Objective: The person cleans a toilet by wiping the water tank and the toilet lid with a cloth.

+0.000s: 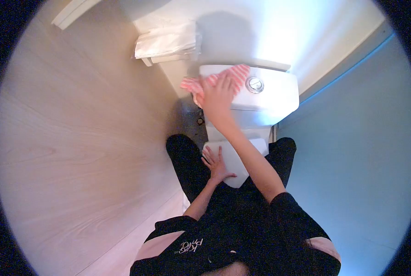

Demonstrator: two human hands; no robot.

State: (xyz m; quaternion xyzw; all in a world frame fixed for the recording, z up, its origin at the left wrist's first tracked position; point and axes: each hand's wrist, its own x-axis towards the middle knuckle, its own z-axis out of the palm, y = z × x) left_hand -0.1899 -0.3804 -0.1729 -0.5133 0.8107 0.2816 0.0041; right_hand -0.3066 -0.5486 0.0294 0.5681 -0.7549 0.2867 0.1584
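Pink-and-white striped cloth [240,76] lies crumpled on the far left part of the white toilet's tank lid [275,94]. Its stripes are narrow, coral pink set against white, and they run in different directions where the fabric bunches and folds. To the right it fans out into a fairly flat, pointed flap near the lid's far edge; to the left it gathers into a looser bundle that passes over the tank's left edge and hangs down a little. The middle is hidden by the right hand [218,97], which lies palm down on it, fingers extended toward the far side and slightly apart; whether the fingertips pinch any fabric, I cannot tell. Just right of the cloth sits the round chrome flush button [255,84].

Nearer, the left hand [216,168] rests on the left part of the white toilet seat lid [233,156], its fingers spread wide around nothing. The right forearm crosses above that lid. Far left of the tank, a holder topped with white paper [166,42] is mounted by the wall. A wood-grain panel [77,133] stands on the left, a bluish panel [348,142] on the right.
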